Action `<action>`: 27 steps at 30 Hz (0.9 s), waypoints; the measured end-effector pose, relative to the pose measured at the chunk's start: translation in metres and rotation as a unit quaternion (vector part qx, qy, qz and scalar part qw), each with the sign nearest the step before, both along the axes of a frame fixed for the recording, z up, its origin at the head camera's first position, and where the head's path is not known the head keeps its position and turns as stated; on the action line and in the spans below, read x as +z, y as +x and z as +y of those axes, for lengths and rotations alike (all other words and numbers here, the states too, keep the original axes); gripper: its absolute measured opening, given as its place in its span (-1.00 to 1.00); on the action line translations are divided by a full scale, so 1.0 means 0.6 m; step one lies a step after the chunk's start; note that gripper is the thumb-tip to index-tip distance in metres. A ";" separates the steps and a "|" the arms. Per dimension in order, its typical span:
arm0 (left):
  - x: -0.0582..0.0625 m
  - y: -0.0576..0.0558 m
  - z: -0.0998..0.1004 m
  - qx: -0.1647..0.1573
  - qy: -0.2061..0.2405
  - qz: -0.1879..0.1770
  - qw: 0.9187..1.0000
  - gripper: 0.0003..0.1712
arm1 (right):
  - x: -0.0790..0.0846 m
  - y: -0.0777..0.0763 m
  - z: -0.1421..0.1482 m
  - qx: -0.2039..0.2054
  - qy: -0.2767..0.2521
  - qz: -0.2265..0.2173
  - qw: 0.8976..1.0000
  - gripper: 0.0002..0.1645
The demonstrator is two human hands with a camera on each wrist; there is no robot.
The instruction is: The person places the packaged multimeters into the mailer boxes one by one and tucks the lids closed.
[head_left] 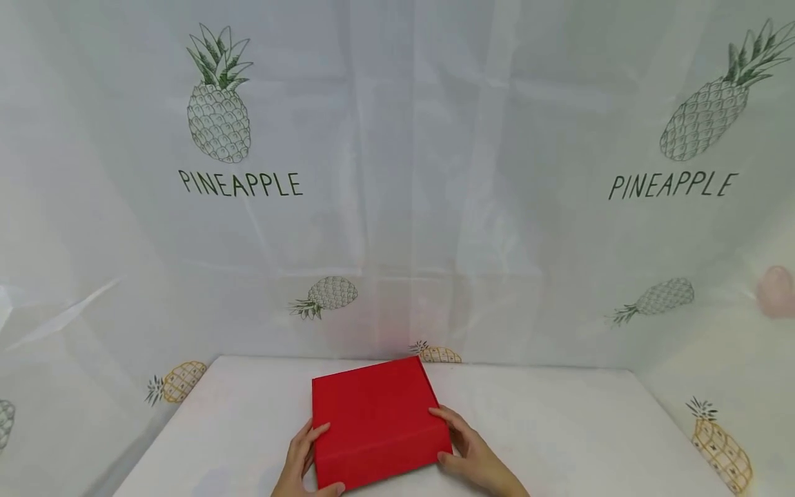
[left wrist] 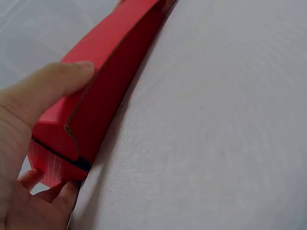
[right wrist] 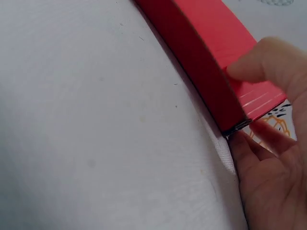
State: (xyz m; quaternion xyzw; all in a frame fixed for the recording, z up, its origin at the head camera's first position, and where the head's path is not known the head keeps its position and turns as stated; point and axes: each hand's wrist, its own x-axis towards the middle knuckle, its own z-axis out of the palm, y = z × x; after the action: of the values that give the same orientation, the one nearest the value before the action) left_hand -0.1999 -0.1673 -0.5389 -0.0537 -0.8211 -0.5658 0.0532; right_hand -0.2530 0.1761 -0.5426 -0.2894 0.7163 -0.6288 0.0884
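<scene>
A flat red cardboard box (head_left: 375, 407) lies on the white table, turned slightly, with its lid down. My left hand (head_left: 299, 461) grips its left end, the thumb at the near corner and the fingers along the side. At the opposite end my right hand (head_left: 470, 458) holds the box, one finger on the top edge and the thumb by the front corner. The left wrist view shows the left thumb (left wrist: 76, 76) pressing on the box's red face (left wrist: 112, 36), with other fingers below the end. In the right wrist view, the right thumb (right wrist: 254, 62) presses near a brown cardboard edge.
The white table (head_left: 559, 428) spreads out on both sides of the box. Behind it and at the sides hangs a pale sheet (head_left: 447, 172) printed with pineapples and lettering. One orange pineapple print (head_left: 441, 355) shows just behind the box's far corner.
</scene>
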 end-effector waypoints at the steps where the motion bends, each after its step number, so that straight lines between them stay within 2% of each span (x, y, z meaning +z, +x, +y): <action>1: 0.002 0.000 0.001 0.004 -0.005 -0.002 1.000 0.04 | 0.002 -0.002 0.000 -0.007 0.004 0.001 1.000 -0.21; 4: 0.007 0.002 0.002 0.013 -0.013 -0.001 1.000 0.06 | 0.006 -0.004 -0.001 -0.025 0.014 -0.008 1.000 -0.22; 9: 0.007 -0.001 0.004 0.029 -0.018 0.000 0.999 0.06 | 0.009 -0.005 -0.006 -0.057 0.020 0.003 0.998 -0.26; 16: 0.004 -0.007 0.005 0.034 -0.024 0.040 0.998 -0.07 | 0.012 -0.002 -0.016 -0.101 0.015 0.039 0.994 -0.34; 21: 0.013 -0.005 0.004 0.044 0.001 0.011 0.999 -0.11 | 0.009 0.002 -0.023 -0.124 0.012 0.041 0.991 -0.37; 27: 0.021 0.001 0.005 0.051 0.027 -0.018 0.998 -0.10 | 0.006 0.007 -0.031 -0.155 0.000 0.009 0.988 -0.39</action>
State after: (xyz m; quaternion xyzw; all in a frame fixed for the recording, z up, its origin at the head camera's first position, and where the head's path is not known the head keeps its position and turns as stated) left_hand -0.1991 -0.1642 -0.5263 -0.0004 -0.8079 -0.5853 0.0688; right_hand -0.2490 0.1577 -0.5391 -0.1805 0.7532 -0.6323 -0.0169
